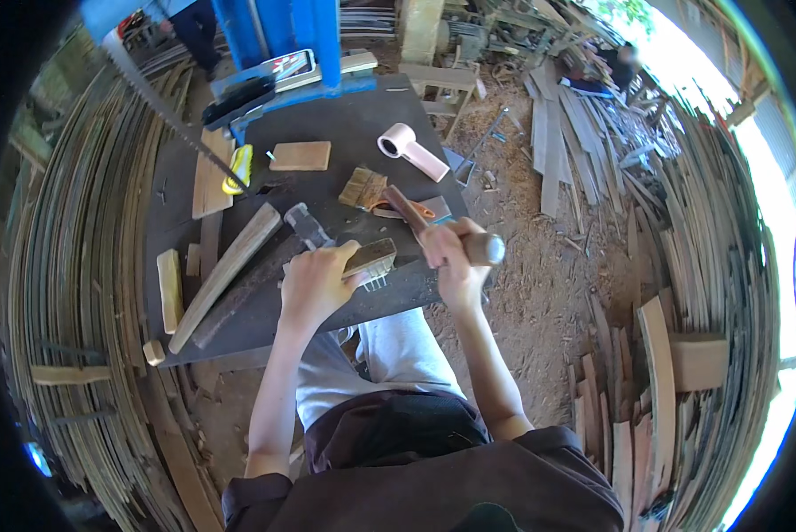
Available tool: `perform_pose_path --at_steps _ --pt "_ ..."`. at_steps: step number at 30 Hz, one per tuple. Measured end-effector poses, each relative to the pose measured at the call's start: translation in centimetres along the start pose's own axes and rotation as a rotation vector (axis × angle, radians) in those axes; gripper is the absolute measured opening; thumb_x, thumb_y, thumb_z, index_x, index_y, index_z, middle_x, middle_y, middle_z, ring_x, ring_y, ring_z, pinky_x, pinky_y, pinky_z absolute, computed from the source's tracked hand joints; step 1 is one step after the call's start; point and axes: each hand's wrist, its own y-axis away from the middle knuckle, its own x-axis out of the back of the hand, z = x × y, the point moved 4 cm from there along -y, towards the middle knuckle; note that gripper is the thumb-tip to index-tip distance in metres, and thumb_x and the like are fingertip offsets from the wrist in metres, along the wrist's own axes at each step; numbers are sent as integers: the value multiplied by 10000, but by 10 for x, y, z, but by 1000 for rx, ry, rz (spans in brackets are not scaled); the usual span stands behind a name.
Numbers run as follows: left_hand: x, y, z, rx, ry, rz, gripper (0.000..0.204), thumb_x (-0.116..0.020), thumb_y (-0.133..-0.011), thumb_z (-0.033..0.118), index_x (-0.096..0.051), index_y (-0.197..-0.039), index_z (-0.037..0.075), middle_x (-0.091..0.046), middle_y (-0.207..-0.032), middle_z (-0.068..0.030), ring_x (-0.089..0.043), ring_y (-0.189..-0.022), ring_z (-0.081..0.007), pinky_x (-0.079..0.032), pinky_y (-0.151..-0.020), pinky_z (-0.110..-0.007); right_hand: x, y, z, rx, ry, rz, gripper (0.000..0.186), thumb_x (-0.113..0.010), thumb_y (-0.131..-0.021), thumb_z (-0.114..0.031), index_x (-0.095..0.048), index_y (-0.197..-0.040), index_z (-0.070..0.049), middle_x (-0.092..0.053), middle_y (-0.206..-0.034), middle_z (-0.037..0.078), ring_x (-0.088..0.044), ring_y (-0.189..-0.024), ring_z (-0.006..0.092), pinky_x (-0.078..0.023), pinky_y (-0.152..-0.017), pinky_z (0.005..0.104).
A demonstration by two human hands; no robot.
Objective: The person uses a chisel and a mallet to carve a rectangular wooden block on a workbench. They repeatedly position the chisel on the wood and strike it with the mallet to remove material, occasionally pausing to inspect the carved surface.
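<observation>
Two things were held: a pronged wooden block (pixel 373 256), apparently steadied over the table (pixel 345 111) by curled fingers of the left hand (pixel 316 279), and a metal-ended tool (pixel 484 250), wrapped by the right hand (pixel 456 275).
</observation>
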Motion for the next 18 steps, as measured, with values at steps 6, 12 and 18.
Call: perform_pose_path --at_steps 6,12,18 --pt "1 -5 8 -16 -47 19 310 -747 -772 252 -637 -1013 91 -692 -801 -130 -691 -768 -320 -535 -663 -431 13 -1 14 -64 71 135 158 -620 -881 -22 -550 -740 -15 -553 -624 40 -493 -518 94 -375 -464 254" --pt "-9 -3 7 7 -25 -28 334 -736 -784 286 -648 -1063 124 -703 -813 -135 -693 -764 -328 -542 -694 -438 23 -3 26 -17 -11 136 243 -577 -893 17 -441 -709 -67 -468 -581 32 -423 -490 112 -336 -473 264" --pt "-7 1 5 12 -23 -7 328 -737 -791 320 -650 -1039 125 -692 -768 -134 -696 -742 -311 -541 -673 -428 26 -2 -11 78 -194 170 262 -568 -868 -15 -411 -669 -79 -407 -541 30 -396 -461 121 -320 -466 282"
